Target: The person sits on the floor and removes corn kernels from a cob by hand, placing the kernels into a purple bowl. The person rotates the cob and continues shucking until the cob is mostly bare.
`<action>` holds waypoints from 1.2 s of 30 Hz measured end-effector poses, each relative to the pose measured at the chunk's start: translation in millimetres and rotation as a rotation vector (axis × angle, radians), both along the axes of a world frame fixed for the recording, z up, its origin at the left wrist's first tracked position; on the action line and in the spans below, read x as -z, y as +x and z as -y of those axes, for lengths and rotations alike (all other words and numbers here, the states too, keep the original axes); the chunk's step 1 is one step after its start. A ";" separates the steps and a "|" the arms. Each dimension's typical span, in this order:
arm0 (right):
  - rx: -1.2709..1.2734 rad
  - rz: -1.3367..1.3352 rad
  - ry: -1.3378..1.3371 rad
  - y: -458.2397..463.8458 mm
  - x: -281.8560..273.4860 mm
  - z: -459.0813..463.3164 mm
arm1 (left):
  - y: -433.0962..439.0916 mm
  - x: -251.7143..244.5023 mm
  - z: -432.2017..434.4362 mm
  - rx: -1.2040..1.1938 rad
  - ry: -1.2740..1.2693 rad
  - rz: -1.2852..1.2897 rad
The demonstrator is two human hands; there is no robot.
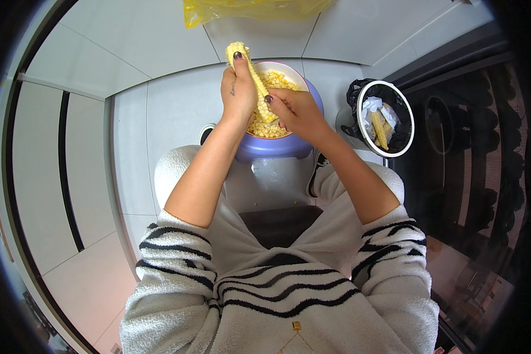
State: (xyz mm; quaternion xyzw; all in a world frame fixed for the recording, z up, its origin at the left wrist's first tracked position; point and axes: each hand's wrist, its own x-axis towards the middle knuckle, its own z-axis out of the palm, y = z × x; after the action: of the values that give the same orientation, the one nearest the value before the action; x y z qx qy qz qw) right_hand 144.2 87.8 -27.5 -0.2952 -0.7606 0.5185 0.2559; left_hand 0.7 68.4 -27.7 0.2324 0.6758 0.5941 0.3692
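An ear of corn slants over a bowl, its upper end tipped away from me. My left hand is wrapped around its upper part, thumb lying along the kernels. At the lower end, my right hand grips the ear, with its thumb pressed against the kernel rows. Some of the right fingers are hidden behind the corn. Loose yellow kernels fill much of the white bowl with a red rim. The bowl rests on a purple plastic stool between my feet.
Right of the stool stands a white-rimmed trash bin with a black liner, holding a stripped corncob and crumpled white scraps. A yellow plastic bag hangs at the top. White cabinet fronts and a dark glossy panel surround the tiled floor.
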 end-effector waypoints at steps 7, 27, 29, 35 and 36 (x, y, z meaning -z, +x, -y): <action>0.111 -0.031 -0.194 -0.9 -5.6 4.9 | -1.5 -0.9 2.0 0.026 0.040 0.067; 0.096 0.000 0.212 -6.2 -3.2 -0.3 | 7.7 -0.9 6.5 0.065 -0.033 -0.003; 0.130 -0.047 0.253 -6.2 2.7 -1.4 | 7.1 -0.1 6.4 0.076 -0.010 0.020; 0.134 0.080 -0.277 -2.4 -13.7 -2.7 | 5.9 -1.5 9.0 0.115 0.003 0.031; 0.124 0.084 -0.223 -2.8 -15.7 -2.8 | 6.4 0.4 9.0 0.136 -0.003 0.045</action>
State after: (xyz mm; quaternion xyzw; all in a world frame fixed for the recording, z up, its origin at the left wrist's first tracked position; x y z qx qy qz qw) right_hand 141.4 90.6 -11.8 -0.3897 -0.6887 0.5700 0.2210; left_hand 7.1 59.4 -28.0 0.2638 0.6510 0.5717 0.4240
